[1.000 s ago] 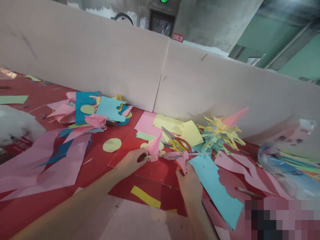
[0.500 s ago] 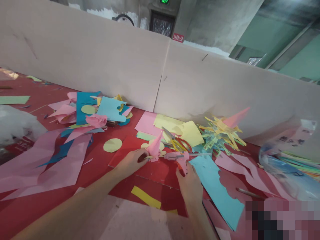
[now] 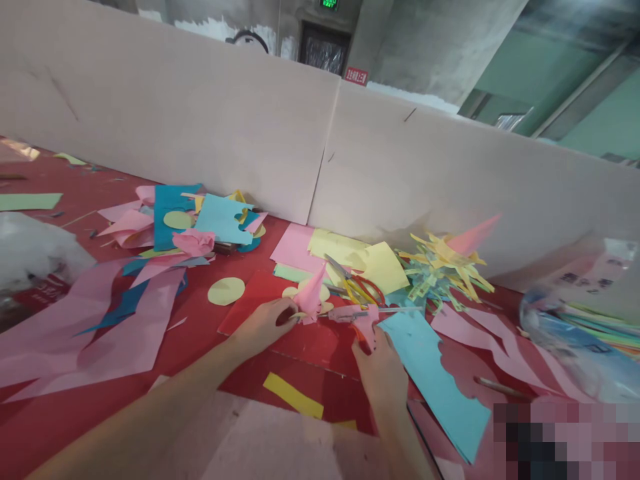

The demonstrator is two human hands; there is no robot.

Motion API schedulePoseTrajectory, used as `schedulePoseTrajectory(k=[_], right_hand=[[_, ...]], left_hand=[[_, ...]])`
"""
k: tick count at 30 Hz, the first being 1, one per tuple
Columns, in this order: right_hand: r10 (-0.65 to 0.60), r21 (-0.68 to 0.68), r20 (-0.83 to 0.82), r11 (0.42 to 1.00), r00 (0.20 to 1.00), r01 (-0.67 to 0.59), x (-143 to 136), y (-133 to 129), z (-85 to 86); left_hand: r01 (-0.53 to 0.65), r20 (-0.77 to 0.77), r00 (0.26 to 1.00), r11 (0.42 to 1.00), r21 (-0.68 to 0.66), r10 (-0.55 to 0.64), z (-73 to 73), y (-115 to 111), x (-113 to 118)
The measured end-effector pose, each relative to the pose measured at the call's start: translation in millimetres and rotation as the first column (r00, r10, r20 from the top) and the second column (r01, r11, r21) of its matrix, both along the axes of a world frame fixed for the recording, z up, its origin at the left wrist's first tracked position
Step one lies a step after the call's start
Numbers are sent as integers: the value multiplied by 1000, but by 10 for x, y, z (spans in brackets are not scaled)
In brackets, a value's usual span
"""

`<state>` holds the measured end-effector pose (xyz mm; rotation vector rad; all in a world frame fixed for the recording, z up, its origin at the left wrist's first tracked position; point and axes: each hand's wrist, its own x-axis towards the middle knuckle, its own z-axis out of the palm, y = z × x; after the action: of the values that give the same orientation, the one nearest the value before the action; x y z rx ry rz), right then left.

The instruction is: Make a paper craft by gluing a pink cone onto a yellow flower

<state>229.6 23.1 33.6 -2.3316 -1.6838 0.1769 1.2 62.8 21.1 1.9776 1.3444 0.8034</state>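
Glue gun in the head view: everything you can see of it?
The glue gun has a pink body, apparently plastic, with an orange part, likely the trigger, under it. A pale, thin stick protrudes from its rear. The right hand holds it by the handle, barrel roughly level, nozzle toward the pink paper cone; contact there is unclear.

Coloured sheets and cut strips, among them a scalloped light-blue piece, litter a red-topped bench in what appears to be a makeshift paper-craft workshop, where a pair of scissors and a pink glue gun sit amid the scraps. Pale partition panels line the bench's far side; beyond them, a bare, patchily whitened concrete wall, a doorway apparently sheeted in plastic and a green exit sign suggest an unfinished building.
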Motion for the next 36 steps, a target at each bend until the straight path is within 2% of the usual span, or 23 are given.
schedulePoseTrajectory(k=[16, 20, 24, 29, 36], right_hand=[[12, -17, -35, 1000, 999, -13, -8, -21, 38], [7, -29, -110, 1000, 994, -10, 25, -6, 50], [-19, -19, -187, 1000, 982, 16, 182, 53, 32], [-105, 12, -257, 994, 961, 112, 441, 132, -19], [-41, 112, -426, 989, 904, 98, 482, 141, -9]], left_hand=[[-6, -8, 1000, 1000, -4, 6, 0, 0, 7], [7, -19, 1000, 1000, 0, -7, 25, -15, 3], [34, -43, 999, 999, 29, -33, 49, -42, 7], [121, -173, 980, 986, 117, -99, 67, -79, 21], [264, -340, 924, 935, 238, -174, 46, -106, 39]])
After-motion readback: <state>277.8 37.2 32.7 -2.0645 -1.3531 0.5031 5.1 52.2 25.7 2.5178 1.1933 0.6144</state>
